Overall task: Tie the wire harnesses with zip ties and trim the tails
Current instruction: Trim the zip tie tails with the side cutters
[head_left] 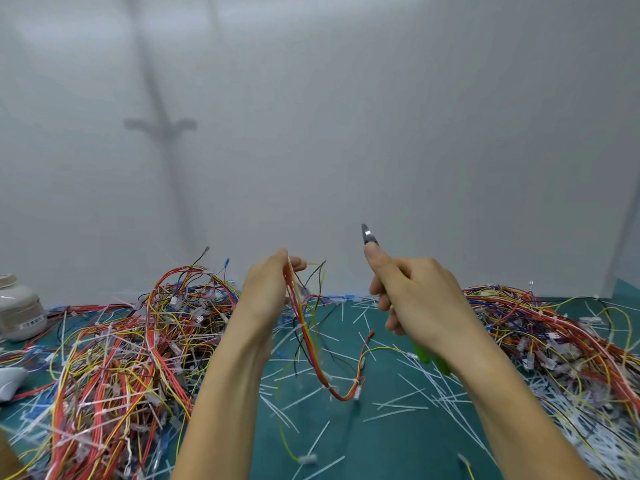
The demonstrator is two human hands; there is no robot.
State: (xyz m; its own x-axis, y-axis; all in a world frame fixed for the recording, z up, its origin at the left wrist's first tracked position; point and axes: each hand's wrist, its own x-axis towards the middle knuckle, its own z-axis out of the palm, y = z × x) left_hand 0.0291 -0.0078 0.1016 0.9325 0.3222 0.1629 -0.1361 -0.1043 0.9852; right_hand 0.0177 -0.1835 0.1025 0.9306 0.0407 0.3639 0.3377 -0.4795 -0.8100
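Observation:
My left hand (pixel 268 289) is raised above the green mat and pinches the top of a wire harness (pixel 311 355) of red, yellow and black wires. The harness hangs down from my fingers and curls at its lower end, with white zip ties around it. My right hand (pixel 419 299) is held up to the right, a little apart from the harness, and grips green-handled cutters (pixel 368 235). The metal jaws point up past my thumb, and the green handles stick out below my palm.
A large heap of tied harnesses (pixel 131 348) covers the left of the green mat (pixel 398 445). Another heap (pixel 540 327) lies at the right. Several cut white zip-tie tails (pixel 398 407) litter the mat. A white jar (pixel 19 311) stands at the far left. A white wall rises behind.

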